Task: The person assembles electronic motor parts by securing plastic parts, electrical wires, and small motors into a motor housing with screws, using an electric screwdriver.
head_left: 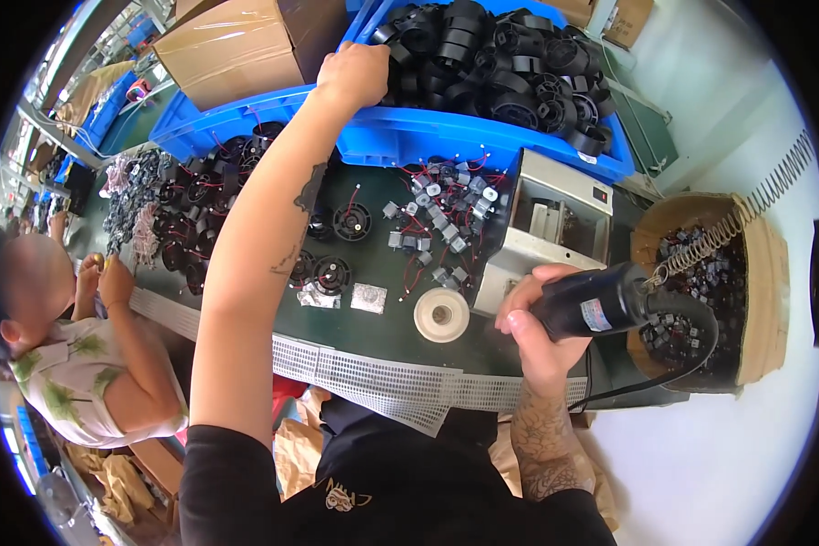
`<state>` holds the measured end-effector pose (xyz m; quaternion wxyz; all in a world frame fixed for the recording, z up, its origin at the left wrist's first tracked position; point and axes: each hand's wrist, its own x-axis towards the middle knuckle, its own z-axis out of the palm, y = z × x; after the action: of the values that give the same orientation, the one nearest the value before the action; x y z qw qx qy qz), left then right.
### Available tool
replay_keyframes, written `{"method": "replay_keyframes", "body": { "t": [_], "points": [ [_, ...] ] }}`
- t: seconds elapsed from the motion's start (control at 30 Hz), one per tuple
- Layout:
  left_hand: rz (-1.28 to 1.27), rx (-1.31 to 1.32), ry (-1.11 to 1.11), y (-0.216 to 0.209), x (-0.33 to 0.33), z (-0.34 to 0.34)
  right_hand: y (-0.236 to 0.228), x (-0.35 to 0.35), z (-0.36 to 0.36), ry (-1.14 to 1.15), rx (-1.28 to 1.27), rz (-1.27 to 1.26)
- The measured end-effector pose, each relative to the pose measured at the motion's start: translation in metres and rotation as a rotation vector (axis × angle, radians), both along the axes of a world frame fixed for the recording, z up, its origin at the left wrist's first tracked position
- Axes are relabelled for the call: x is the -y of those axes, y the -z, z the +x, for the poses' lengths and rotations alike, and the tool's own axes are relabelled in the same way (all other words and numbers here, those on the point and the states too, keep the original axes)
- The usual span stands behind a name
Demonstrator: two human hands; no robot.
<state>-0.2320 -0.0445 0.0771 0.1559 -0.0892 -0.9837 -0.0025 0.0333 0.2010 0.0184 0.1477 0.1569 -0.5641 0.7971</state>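
The right hand (539, 320) is wrapped around a black cylindrical power tool (601, 303) with a coiled cable, held above the counter (387, 323) edge. The left hand (353, 75), fingers curled, rests on the rim of a blue bin (446, 141) of black plastic rings.

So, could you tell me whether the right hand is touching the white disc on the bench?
Apart. The head view shows the right hand gripping a black power tool, with dark bench visible between it and the white disc.
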Motion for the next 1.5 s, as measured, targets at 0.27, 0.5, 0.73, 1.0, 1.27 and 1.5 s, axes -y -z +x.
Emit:
{"method": "replay_keyframes", "body": {
  "t": [0.27, 0.5, 0.73, 1.0, 1.27, 1.5],
  "points": [
    [0.026, 0.015, -0.040, 0.001, 0.010, 0.000, -0.006, 0.003, 0.004, -0.030, 0.015, -0.055],
    [0.345, -0.335, 0.349, -0.033, -0.008, 0.132, -0.014, -0.003, 0.002, 0.014, -0.062, -0.095],
    [0.499, 0.174, 0.791, 0.028, -0.023, 0.248, -0.020, -0.004, 0.004, 0.024, -0.071, -0.017],
    [0.610, 0.176, 0.582, 0.053, -0.047, 0.285, -0.017, -0.007, 0.003, 0.002, -0.074, 0.047],
    [0.791, 0.152, 0.167, 0.062, -0.036, 0.223, -0.016, -0.007, 0.003, 0.015, -0.075, 0.002],
    [0.292, 0.206, 0.028, 0.094, -0.025, 0.175, -0.015, -0.008, 0.003, -0.005, -0.072, 0.045]
  ]
}}
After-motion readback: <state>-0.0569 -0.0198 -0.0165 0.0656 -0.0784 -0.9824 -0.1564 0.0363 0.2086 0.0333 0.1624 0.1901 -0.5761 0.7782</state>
